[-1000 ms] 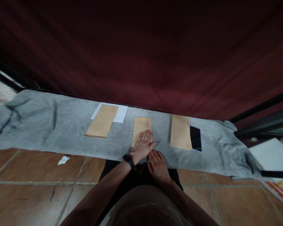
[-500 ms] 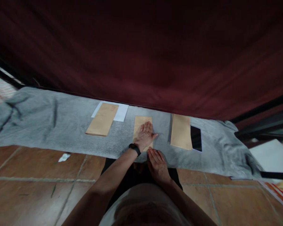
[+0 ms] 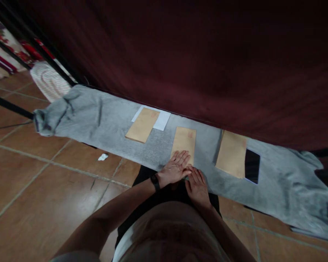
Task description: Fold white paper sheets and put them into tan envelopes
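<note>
A brown paper envelope (image 3: 184,140) lies upright on the grey cloth in front of me, its near end covered by my hands. My left hand (image 3: 177,168), with a dark band at the wrist, rests flat across that near end, fingers stretched out. Close beside it, my right hand (image 3: 199,185) lies with its fingers extended at the envelope's near right corner; the fingertips of both hands almost meet. To the left another brown envelope (image 3: 143,125) lies slanted over white paper (image 3: 163,120). On the right is a stack of brown envelopes (image 3: 231,154).
A dark-screened phone (image 3: 252,166) lies against the right stack. The grey cloth (image 3: 112,123) covers a narrow bench surface. A dark red curtain (image 3: 180,65) hangs along its far edge. A white scrap (image 3: 103,157) lies on the tiled floor (image 3: 57,196).
My left hand has slid down from the envelope's middle to its near end, uncovering a red print at the top. My view has turned, showing more of the left side.
</note>
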A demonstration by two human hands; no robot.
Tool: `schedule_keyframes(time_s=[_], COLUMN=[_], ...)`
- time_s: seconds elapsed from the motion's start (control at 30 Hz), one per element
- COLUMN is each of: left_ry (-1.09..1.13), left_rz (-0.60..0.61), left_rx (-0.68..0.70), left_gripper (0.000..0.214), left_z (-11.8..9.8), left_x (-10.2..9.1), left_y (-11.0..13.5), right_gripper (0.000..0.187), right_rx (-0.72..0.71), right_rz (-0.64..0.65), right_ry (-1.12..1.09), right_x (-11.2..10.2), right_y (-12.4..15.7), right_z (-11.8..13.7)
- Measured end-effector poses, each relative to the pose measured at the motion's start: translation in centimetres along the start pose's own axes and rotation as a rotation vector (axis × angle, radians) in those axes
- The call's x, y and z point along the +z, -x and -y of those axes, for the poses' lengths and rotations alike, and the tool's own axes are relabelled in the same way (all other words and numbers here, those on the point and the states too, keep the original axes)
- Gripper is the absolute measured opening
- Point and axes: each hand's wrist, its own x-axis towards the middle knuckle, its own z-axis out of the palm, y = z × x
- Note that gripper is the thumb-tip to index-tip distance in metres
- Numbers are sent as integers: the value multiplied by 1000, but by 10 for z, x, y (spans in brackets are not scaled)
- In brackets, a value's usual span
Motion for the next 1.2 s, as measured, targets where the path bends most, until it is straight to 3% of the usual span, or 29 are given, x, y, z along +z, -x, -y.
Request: schedule_keyframes(time_s=[0.23, 0.57, 0.9, 1.1, 1.2], left_ry=[22, 66, 31, 20, 142], left_rz=[-4, 42, 67, -33, -113], left_rx=[110, 123, 71, 96, -23], left_gripper=[82, 81, 77, 70, 58], left_z=[-3, 5, 17, 29, 32], left_x=[-8, -15, -16, -5, 3], left_y=[35, 43, 55, 57, 57], right_gripper=[65, 71, 60, 54, 53], right_rx=[-44, -43, -20, -17, -10], right_rz=[24, 28, 15, 20, 18], right_ry=[-15, 2, -5, -16, -19], right_x=[-2, -5, -11, -14, -10], right_y=[2, 1, -4, -24, -27], right_z=[-4, -1, 3, 20, 24])
